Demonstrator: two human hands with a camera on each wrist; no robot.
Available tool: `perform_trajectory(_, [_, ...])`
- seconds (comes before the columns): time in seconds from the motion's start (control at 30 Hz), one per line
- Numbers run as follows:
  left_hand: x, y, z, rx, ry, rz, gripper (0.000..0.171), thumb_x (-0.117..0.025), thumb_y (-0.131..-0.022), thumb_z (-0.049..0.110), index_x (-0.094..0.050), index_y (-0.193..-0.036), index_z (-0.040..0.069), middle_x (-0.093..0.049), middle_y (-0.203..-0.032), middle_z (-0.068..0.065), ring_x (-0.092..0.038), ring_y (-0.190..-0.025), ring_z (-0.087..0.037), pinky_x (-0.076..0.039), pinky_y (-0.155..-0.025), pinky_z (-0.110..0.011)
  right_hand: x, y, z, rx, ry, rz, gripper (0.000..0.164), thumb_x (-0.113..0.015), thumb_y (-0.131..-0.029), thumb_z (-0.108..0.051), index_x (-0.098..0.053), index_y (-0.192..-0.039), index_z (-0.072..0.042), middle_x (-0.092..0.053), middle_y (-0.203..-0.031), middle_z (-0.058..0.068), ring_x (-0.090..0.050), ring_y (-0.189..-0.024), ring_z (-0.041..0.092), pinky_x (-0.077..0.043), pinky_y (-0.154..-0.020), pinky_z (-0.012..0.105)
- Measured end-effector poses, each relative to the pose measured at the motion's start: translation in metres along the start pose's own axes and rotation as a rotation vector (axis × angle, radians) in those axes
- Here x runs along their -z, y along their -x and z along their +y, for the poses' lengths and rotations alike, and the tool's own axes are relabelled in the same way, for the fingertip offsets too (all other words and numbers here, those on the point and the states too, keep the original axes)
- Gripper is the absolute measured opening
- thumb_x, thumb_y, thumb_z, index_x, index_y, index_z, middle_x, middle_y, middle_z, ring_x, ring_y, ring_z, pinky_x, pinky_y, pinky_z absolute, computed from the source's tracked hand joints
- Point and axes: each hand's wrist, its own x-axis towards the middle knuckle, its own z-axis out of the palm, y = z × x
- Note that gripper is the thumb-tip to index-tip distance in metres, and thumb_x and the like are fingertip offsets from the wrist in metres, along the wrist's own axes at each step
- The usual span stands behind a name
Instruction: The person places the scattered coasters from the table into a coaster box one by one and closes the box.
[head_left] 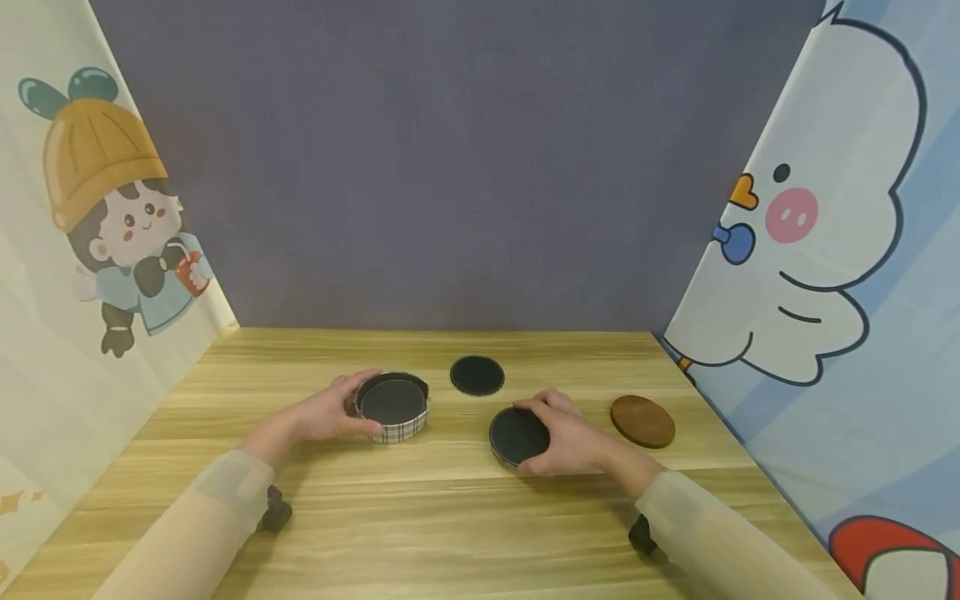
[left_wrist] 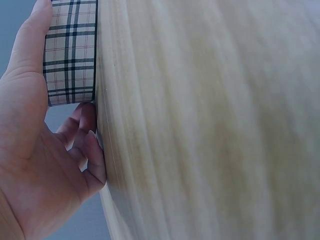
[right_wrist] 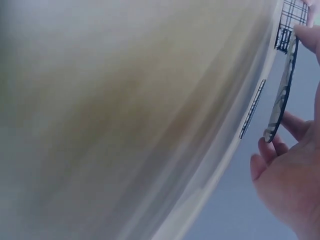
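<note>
A round plaid coaster holder (head_left: 402, 431) with a black inside sits on the table, a black disc lying within it. My left hand (head_left: 333, 408) grips its left side, thumb at the front and fingers behind. In the left wrist view the plaid wall of the holder (left_wrist: 70, 55) rests upright by the tabletop, with the thumb along it. To the right, my right hand (head_left: 566, 437) holds a round black coaster (head_left: 517, 435) by its edges. The right wrist view has this thin coaster (right_wrist: 282, 92) raised off the table between thumb and fingers, its pale patterned underside showing.
Another black coaster (head_left: 477, 375) lies flat behind, between the two hands. A brown round wooden disc (head_left: 642, 421) lies right of my right hand. The wood-grain table (head_left: 420, 525) meets a grey back panel (head_left: 450, 167) and printed cloth walls at both sides.
</note>
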Motion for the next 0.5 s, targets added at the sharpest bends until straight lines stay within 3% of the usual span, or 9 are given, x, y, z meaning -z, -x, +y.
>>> perform_trajectory(0.5, [0.001, 0.001, 0.002, 0.001, 0.006, -0.004, 0.114, -0.091, -0.090, 0.049, -0.023, -0.176, 0.018, -0.040, -0.154, -0.031, -0.053, -0.139, -0.050, -0.040, -0.118, -0.075, -0.005, -0.039, -0.027, 0.020, 0.010, -0.012, 0.105, -0.091, -0.078, -0.055, -0.047, -0.168, -0.021, -0.046, -0.151, 0.008, -0.044, -0.132, 0.028, -0.044, -0.106, 0.054])
